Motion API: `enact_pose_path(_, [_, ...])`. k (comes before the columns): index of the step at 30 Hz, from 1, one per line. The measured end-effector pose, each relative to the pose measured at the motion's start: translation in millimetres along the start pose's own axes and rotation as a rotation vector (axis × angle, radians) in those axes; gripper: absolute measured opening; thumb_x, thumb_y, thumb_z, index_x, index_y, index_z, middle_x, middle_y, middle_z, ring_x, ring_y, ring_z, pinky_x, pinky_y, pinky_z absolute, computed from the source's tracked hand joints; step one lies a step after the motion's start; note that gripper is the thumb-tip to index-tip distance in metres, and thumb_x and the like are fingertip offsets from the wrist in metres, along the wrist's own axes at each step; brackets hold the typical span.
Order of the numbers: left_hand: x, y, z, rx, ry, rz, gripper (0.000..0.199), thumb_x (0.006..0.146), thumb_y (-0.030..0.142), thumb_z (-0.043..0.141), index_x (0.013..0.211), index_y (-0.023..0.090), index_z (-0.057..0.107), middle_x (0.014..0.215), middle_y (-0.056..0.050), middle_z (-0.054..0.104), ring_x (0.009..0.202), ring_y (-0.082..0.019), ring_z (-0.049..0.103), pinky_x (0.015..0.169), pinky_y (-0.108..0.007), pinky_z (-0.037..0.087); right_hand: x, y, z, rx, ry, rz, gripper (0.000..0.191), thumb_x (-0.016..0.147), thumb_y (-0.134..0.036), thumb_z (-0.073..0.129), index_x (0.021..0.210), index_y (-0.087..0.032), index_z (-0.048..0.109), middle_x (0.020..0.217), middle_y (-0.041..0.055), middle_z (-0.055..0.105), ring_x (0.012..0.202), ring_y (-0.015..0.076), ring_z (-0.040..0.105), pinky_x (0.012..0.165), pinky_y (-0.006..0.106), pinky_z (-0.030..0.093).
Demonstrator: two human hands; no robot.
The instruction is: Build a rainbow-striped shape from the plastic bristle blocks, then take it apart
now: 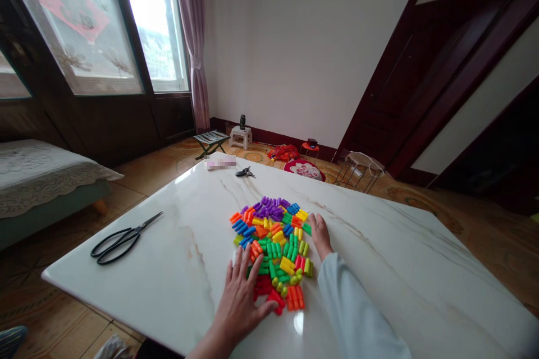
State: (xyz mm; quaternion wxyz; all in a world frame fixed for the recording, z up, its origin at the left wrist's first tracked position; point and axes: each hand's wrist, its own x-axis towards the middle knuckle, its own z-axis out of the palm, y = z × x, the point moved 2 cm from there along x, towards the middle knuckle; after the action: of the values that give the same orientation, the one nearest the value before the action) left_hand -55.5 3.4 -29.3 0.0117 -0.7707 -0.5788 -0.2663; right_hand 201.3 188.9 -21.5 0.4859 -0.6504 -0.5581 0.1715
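A heap of colourful plastic building pieces (pixel 273 249) with rounded, bullet-like ends lies on the white marble-patterned table (pixel 177 258). Purple pieces (pixel 272 207) gather at its far side, green ones (pixel 273 251) in the middle and red ones (pixel 263 285) at the near left. With fingers spread, my left hand (pixel 242 294) rests over the heap's near left edge, its thumb by a red piece. My right hand (pixel 320 234) lies along the right edge, fingers stretched forward beside a green piece (pixel 307 229). Neither hand visibly grips a piece.
Black-handled scissors (pixel 122 241) lie at the table's left. Toward the far edge are a small dark object, perhaps keys (pixel 245 172), and a blurred pale packet (pixel 219 162). Beyond stand a folding stool (pixel 211 138), a white stool (pixel 241 137) and a round-topped stool (pixel 362 161).
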Motion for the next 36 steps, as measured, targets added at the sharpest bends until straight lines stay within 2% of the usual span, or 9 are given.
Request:
enact_pose_path(4, [0.1, -0.4, 0.0, 0.006, 0.010, 0.004, 0.090, 0.075, 0.067, 0.054, 0.149, 0.026, 0.024, 0.157, -0.011, 0.012, 0.142, -0.038, 0.012, 0.108, -0.058, 0.025, 23.0, 1.2, 23.2, 0.028, -0.115, 0.075, 0.075, 0.069, -0.078, 0.043, 0.107, -0.016, 0.064, 0.116, 0.0162, 0.064, 0.115, 0.0294, 0.054, 0.100, 0.043, 0.039])
enact_pose_path(9, [1.4, 0.2, -1.4, -0.005, -0.010, 0.000, 0.089, 0.075, 0.068, 0.054, 0.148, 0.026, 0.027, 0.157, -0.011, 0.011, 0.142, -0.039, 0.010, 0.107, -0.059, 0.025, 2.8, -17.5, 30.8, 0.117, -0.232, 0.048, 0.073, 0.073, -0.075, 0.043, 0.112, -0.017, 0.063, 0.122, 0.0127, 0.062, 0.117, 0.0258, 0.055, 0.099, 0.039, 0.042])
enact_pose_path(13, [2.3, 0.4, -1.9, -0.016, -0.022, -0.008, 0.085, 0.076, 0.067, 0.053, 0.147, 0.025, 0.030, 0.157, -0.011, 0.011, 0.142, -0.039, 0.010, 0.107, -0.059, 0.024, -39.3, -29.3, -8.1, 0.197, -0.147, -0.028, 0.057, 0.084, -0.063, 0.041, 0.113, -0.018, 0.061, 0.119, 0.0110, 0.064, 0.114, 0.0238, 0.056, 0.100, 0.040, 0.042])
enact_pose_path(17, [2.3, 0.2, -0.5, -0.020, -0.016, -0.017, 0.083, 0.077, 0.065, 0.053, 0.146, 0.025, 0.032, 0.157, -0.011, 0.012, 0.142, -0.039, 0.010, 0.107, -0.059, 0.023, -106.7, -36.7, -45.0, 0.087, -0.146, -0.197, 0.043, 0.087, -0.050, 0.046, 0.114, -0.019, 0.060, 0.121, 0.0108, 0.061, 0.116, 0.0237, 0.053, 0.103, 0.043, 0.039])
enact_pose_path(20, [2.1, -0.1, 0.7, -0.021, -0.019, -0.020, 0.083, 0.077, 0.066, 0.053, 0.146, 0.025, 0.033, 0.157, -0.011, 0.013, 0.142, -0.038, 0.010, 0.108, -0.059, 0.023, -150.3, -32.0, -51.1, -0.050, -0.020, -0.194, 0.052, 0.085, -0.048, 0.052, 0.125, -0.017, 0.052, 0.131, 0.0149, 0.052, 0.124, 0.0267, 0.045, 0.106, 0.046, 0.035])
enact_pose_path(23, [1.8, -0.5, 1.2, -0.021, -0.013, -0.014, 0.082, 0.077, 0.066, 0.053, 0.145, 0.024, 0.034, 0.157, -0.012, 0.014, 0.142, -0.038, 0.010, 0.108, -0.058, 0.022, -173.7, -23.3, -37.7, -0.147, 0.026, -0.125, 0.071, 0.079, -0.050, 0.057, 0.136, -0.013, 0.040, 0.137, 0.0202, 0.046, 0.127, 0.0321, 0.042, 0.103, 0.051, 0.036])
enact_pose_path(28, [1.5, 0.1, -0.3, -0.028, -0.019, -0.015, 0.084, 0.077, 0.066, 0.052, 0.146, 0.023, 0.032, 0.156, -0.013, 0.015, 0.142, -0.038, 0.009, 0.108, -0.058, 0.021, -181.2, -23.9, -15.3, -0.129, -0.045, -0.209, 0.057, 0.086, -0.043, 0.046, 0.137, -0.016, 0.041, 0.137, 0.0162, 0.049, 0.127, 0.0287, 0.044, 0.104, 0.047, 0.038])
enact_pose_path(32, [1.5, 2.5, -4.5, -0.035, -0.040, -0.025, 0.082, 0.078, 0.065, 0.053, 0.145, 0.022, 0.034, 0.156, -0.014, 0.016, 0.142, -0.037, 0.010, 0.108, -0.057, 0.022, -181.9, -31.4, -18.2, -0.121, -0.020, -0.216, 0.048, 0.090, -0.037, 0.040, 0.132, -0.017, 0.048, 0.142, 0.0151, 0.043, 0.132, 0.0258, 0.038, 0.106, 0.045, 0.036])
enact_pose_path(36, [1.9, 4.1, -7.8, -0.035, -0.062, -0.047, 0.082, 0.077, 0.066, 0.053, 0.144, 0.022, 0.035, 0.156, -0.013, 0.015, 0.143, -0.037, 0.009, 0.110, -0.056, 0.021, -181.9, -36.6, -19.9, -0.187, -0.090, -0.250, 0.040, 0.088, -0.035, 0.047, 0.120, -0.016, 0.060, 0.138, 0.0149, 0.047, 0.129, 0.0251, 0.042, 0.108, 0.042, 0.035])
